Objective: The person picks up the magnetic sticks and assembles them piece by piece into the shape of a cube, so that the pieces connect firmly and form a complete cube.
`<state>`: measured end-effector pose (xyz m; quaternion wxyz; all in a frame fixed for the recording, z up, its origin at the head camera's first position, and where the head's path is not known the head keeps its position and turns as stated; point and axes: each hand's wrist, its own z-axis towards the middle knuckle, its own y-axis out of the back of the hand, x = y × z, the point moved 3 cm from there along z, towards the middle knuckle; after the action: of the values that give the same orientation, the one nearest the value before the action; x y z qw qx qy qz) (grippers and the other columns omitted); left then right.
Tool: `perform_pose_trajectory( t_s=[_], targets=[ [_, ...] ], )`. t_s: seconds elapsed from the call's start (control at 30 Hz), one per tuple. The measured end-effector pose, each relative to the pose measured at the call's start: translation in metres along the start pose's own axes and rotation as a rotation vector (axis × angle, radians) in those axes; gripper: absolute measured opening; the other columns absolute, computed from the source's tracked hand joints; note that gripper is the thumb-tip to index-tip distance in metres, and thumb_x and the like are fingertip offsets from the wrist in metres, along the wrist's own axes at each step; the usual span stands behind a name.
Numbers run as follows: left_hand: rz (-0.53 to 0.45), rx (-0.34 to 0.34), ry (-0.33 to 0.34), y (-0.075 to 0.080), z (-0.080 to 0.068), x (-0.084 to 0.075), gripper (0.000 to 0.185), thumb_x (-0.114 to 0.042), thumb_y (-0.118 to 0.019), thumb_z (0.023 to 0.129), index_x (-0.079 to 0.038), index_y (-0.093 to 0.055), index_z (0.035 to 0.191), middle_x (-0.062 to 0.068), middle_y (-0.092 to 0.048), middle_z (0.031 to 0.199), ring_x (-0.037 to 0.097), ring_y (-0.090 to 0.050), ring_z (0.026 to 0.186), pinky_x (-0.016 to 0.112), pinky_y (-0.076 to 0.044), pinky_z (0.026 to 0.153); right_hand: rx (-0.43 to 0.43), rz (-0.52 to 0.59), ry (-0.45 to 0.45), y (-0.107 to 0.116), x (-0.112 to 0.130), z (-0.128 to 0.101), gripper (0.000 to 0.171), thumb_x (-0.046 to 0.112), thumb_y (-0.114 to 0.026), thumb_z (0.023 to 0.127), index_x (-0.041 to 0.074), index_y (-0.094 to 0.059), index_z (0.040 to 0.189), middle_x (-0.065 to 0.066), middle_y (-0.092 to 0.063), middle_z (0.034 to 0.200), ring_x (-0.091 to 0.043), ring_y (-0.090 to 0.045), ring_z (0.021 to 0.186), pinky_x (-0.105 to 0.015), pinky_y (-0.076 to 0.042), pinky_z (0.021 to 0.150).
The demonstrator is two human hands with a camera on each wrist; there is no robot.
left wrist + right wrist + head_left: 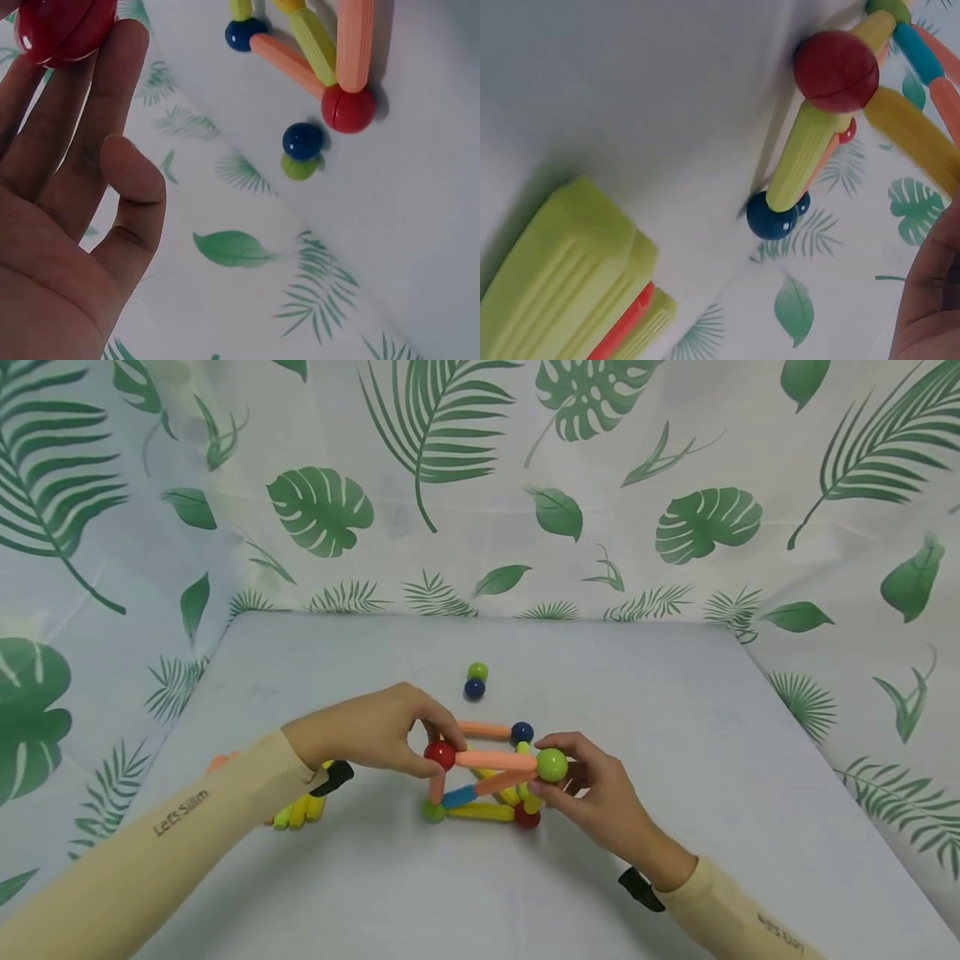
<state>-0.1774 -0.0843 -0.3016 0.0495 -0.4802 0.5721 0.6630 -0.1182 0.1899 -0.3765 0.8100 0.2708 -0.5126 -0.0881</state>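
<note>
A frame of coloured rods and balls [483, 785] stands on the table's middle. My left hand [431, 752] pinches the red ball [440, 754] at the frame's upper left corner; the left wrist view shows that ball [64, 30] at my fingertips [124, 45]. My right hand [553, 777] grips the lime-green ball [552, 764] at the upper right corner. An orange rod [495, 760] spans between these two balls. In the right wrist view a lower red ball [836, 71] joins a yellow-green rod [806, 154] to a dark blue ball [772, 215].
A loose green ball stuck to a blue ball [476, 680] lies behind the frame, also in the left wrist view as the loose pair [302, 152]. A pile of spare rods [300, 810] lies under my left forearm. A leaf-print cloth [480, 485] walls the grey table [675, 710].
</note>
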Motion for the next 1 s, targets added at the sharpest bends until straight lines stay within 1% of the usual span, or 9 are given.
perform_pose_trajectory(
  t_s=[0.1,0.3,0.47,0.57,0.67,0.77,0.9,0.97,1.0],
  targets=[
    [0.03,-0.014,0.002,0.005,-0.003,0.003,0.024,-0.015,-0.08,0.087,-0.023,-0.076,0.109,-0.015,-0.068,0.098,0.009,-0.062,0.093,0.04,-0.048,0.084,0.049,-0.003,0.032,-0.002,0.005,0.0,0.05,0.009,-0.083,0.086,0.017,-0.06,0.13,0.006,-0.066,0.104,-0.013,-0.063,0.073,-0.03,-0.055,0.059],
    [0.056,-0.023,-0.033,0.012,-0.005,0.009,0.023,-0.01,-0.08,0.086,-0.024,-0.077,0.104,-0.014,-0.066,0.105,0.01,-0.061,0.093,0.041,-0.049,0.083,0.167,0.014,0.085,-0.006,0.012,-0.006,0.062,0.013,-0.083,0.086,0.016,-0.055,0.141,0.002,-0.065,0.122,-0.011,-0.068,0.081,-0.03,-0.056,0.06],
    [0.065,-0.028,-0.052,0.013,-0.003,0.011,0.029,-0.007,-0.081,0.083,-0.023,-0.077,0.106,-0.014,-0.066,0.105,0.012,-0.059,0.092,0.04,-0.049,0.082,0.163,0.002,0.182,-0.01,0.02,-0.01,0.06,0.007,-0.083,0.085,0.013,-0.058,0.139,0.001,-0.069,0.115,-0.01,-0.068,0.082,-0.028,-0.057,0.062],
    [0.059,-0.025,-0.063,0.013,-0.002,0.01,0.031,-0.005,-0.081,0.082,-0.021,-0.077,0.108,-0.012,-0.066,0.104,0.013,-0.058,0.093,0.04,-0.05,0.082,0.149,-0.002,0.215,-0.012,0.023,-0.012,0.057,0.002,-0.082,0.084,0.011,-0.06,0.136,0.0,-0.07,0.115,-0.01,-0.068,0.081,-0.028,-0.057,0.063],
    [0.066,-0.02,-0.052,0.013,-0.002,0.01,0.032,-0.006,-0.08,0.081,-0.02,-0.077,0.11,-0.011,-0.066,0.103,0.014,-0.057,0.092,0.04,-0.05,0.08,0.139,-0.015,0.21,-0.014,0.024,-0.012,0.056,0.0,-0.08,0.085,0.011,-0.06,0.136,0.0,-0.069,0.116,-0.009,-0.067,0.081,-0.028,-0.057,0.064],
    [0.074,-0.014,-0.033,0.013,-0.004,0.01,0.032,-0.006,-0.081,0.081,-0.021,-0.077,0.11,-0.011,-0.065,0.103,0.014,-0.057,0.09,0.04,-0.05,0.077,0.153,-0.034,0.173,-0.013,0.022,-0.01,0.06,0.003,-0.08,0.086,0.013,-0.057,0.14,0.001,-0.069,0.118,-0.009,-0.068,0.082,-0.028,-0.057,0.063],
    [0.07,-0.001,-0.029,0.014,-0.006,0.008,0.032,-0.007,-0.081,0.081,-0.022,-0.077,0.108,-0.011,-0.065,0.103,0.013,-0.059,0.088,0.037,-0.05,0.074,0.275,-0.086,0.084,-0.006,0.016,-0.001,0.074,0.008,-0.079,0.088,0.021,-0.044,0.152,0.002,-0.064,0.126,-0.009,-0.067,0.089,-0.029,-0.057,0.064],
    [0.068,0.006,-0.031,0.014,-0.007,0.008,0.031,-0.007,-0.082,0.081,-0.022,-0.077,0.108,-0.011,-0.065,0.102,0.012,-0.06,0.088,0.036,-0.05,0.074,0.329,-0.166,0.056,0.0,0.009,0.006,0.075,0.007,-0.076,0.088,0.022,-0.042,0.153,0.003,-0.063,0.128,-0.011,-0.066,0.094,-0.03,-0.056,0.067],
    [0.07,0.009,-0.034,0.014,-0.007,0.008,0.031,-0.007,-0.082,0.081,-0.022,-0.077,0.108,-0.011,-0.065,0.102,0.012,-0.06,0.088,0.036,-0.051,0.074,0.343,-0.229,0.055,0.002,0.005,0.011,0.073,0.005,-0.074,0.088,0.021,-0.043,0.153,0.003,-0.062,0.13,-0.011,-0.065,0.097,-0.031,-0.055,0.069]
  ],
)
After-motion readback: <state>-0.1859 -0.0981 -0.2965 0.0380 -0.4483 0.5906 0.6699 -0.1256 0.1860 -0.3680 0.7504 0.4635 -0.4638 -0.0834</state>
